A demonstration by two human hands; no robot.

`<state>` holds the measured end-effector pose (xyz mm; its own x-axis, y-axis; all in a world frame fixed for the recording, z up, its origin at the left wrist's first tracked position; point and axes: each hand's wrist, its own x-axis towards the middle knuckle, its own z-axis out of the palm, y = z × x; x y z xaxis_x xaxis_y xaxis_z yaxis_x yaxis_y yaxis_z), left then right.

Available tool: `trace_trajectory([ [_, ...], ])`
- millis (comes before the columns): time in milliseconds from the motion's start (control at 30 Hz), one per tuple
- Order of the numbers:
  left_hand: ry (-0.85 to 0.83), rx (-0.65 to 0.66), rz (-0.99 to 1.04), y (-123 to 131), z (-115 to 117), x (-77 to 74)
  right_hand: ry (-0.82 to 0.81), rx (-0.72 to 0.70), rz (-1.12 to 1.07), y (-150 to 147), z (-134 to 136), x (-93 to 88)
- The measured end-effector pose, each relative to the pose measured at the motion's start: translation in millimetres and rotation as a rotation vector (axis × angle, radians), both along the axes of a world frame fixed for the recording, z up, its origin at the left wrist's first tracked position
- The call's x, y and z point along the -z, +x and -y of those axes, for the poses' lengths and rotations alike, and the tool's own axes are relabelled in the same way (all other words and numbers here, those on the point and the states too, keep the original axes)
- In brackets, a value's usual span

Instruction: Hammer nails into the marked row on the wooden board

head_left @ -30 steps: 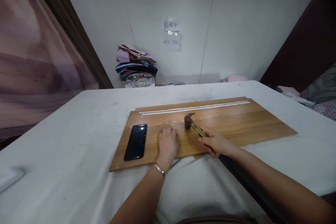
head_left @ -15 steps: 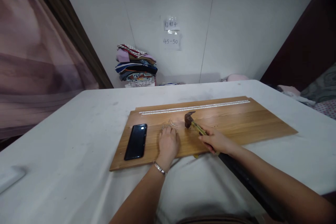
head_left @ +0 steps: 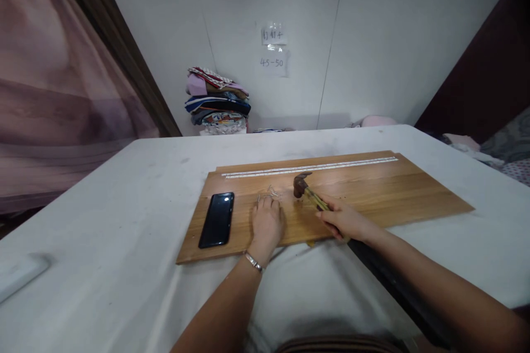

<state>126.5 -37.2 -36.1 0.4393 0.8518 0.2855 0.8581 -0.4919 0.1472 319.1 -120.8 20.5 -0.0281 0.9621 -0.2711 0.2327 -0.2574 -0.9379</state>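
My right hand (head_left: 346, 219) wraps around the handle of a claw hammer (head_left: 315, 197). The hammer's rusty head is low over the wooden board (head_left: 397, 190), claw pointing away; whether it touches the wood I cannot tell. A long dark grip runs back under my right forearm. My left hand (head_left: 266, 223) lies palm down on the board, fingers reaching forward to a small pile of nails (head_left: 272, 193). Its fingertips are at the near edge of the pile and partly hidden. A few tiny marks or nail heads dot the wood around the hammer.
A black phone (head_left: 217, 219) lies on the board's left part. Two white measuring strips (head_left: 310, 167) run along its far side. The board rests on a white-covered table (head_left: 103, 204). Folded clothes (head_left: 217, 100) are stacked by the wall, and a white object (head_left: 22, 276) sits at far left.
The whole view has shifted slightly. Both hands and the hammer keep almost the same places over the board; the left fingers remain at the nails.
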Motion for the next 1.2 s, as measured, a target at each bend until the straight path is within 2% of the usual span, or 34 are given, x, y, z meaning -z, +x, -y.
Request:
trace_trajectory([
  [300,0.022,0.0,0.018,0,-1,4.0,-0.017,-0.009,-0.008,1,2,8.5],
  [633,-0.016,-0.001,0.016,1,1,-3.8,-0.002,0.003,0.001,0,-2,-0.9],
  [900,0.004,0.0,0.014,1,1,0.5,-0.018,-0.023,-0.008,2,3,9.5],
  [1200,0.005,0.001,0.012,0,0,1.3,-0.018,-0.005,-0.003,0,1,-4.1],
])
